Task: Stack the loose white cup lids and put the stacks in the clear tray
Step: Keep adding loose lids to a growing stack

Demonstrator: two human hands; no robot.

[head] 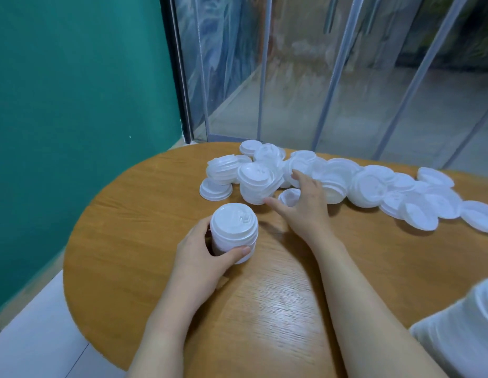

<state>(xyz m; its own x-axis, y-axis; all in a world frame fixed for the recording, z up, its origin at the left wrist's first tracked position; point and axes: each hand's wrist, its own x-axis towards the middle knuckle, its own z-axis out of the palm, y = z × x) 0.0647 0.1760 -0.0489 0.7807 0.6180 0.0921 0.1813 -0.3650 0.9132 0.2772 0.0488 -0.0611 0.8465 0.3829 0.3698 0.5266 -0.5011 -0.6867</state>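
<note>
Two hands worked over a rounded wooden counter (133,241), the biggest thing in view, its grain shining between the forearms. Beyond the hands a teal wall (73,105) rose on the left side, and glass panels (333,77) with pale frames stood behind the far edge of the counter.

Next in size was the long scatter of loose white cup lids (374,186), which ran from just ahead of the right hand far out to its right along the far side of the counter. Some lids lay flat, some tilted on one another, and a few had nested into short clumps; one such tilted clump (258,184) sat directly ahead of the right hand's thumb. A white mass (461,328) showed at the near right corner, beside the right forearm; it was blurred, and whether it was a container or what it held could not be told.

The left hand (202,257) gripped an upright stack of lids (234,230) standing on the counter, thumb curled across its near side and fingers wrapped behind it. The right hand (303,205) lay open, fingers spread and straight, its fingertips (295,175) touching lids in the pile and its thumb just beside the tilted clump. A single small lid (289,196) lay partly under that palm.
</note>
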